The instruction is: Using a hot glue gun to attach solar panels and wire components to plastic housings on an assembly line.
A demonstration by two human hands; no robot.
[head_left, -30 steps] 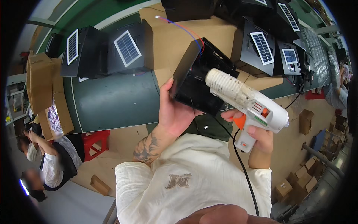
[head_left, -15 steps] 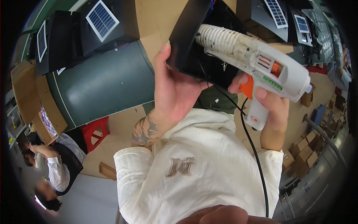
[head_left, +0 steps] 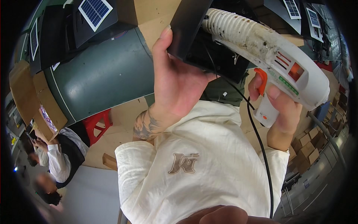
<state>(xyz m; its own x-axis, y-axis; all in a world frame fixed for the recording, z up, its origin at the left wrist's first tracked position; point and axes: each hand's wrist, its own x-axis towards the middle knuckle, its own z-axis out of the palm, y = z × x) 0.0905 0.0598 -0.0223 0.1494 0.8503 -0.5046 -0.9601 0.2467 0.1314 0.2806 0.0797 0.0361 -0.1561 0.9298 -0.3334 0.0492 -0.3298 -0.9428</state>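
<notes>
Step in hand, as judged: working inside the open black box [head_left: 186, 30] with the glue gun [head_left: 257, 43]. The box was held in the left hand [head_left: 178, 87], near the front edge of the tabletop [head_left: 106, 71]. The left thumb lay against the outer side wall and the palm sat below; the remaining fingers were largely hidden, so their exact grip could not be told. The right hand [head_left: 284, 104] was wrapped around the gun's handle, with one finger at the orange trigger [head_left: 262, 80]; whether the trigger was pressed could not be told. The barrel reached into the box opening; the nozzle tip was out of sight, and contact could not be confirmed.

The next move appeared to call for a steady box, a controlled nozzle angle, and the black cord [head_left: 262, 153] kept clear of the opening.
</notes>
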